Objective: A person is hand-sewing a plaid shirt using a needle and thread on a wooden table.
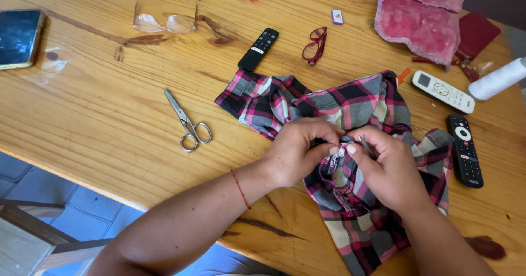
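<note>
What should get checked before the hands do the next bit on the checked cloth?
1. Left hand pinches the plaid cloth: ok.
2. Right hand holds a thin grey tool at the pinched spot: ok.
3. Whether the tool's tip is in the cloth: cannot tell.
4. Scissors lie apart from both hands: ok.
5. White thread spool on the table: ok.

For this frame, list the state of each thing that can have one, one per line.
Plaid shirt: crumpled, pinched by both hands.
Left hand: pinching the fabric.
Right hand: pinching fabric, thin tool between fingers.
Scissors: closed, lying flat.
Clear glasses: unfolded.
Red glasses: folded.
Phone: screen dark.
White thread spool: on its side.
</note>
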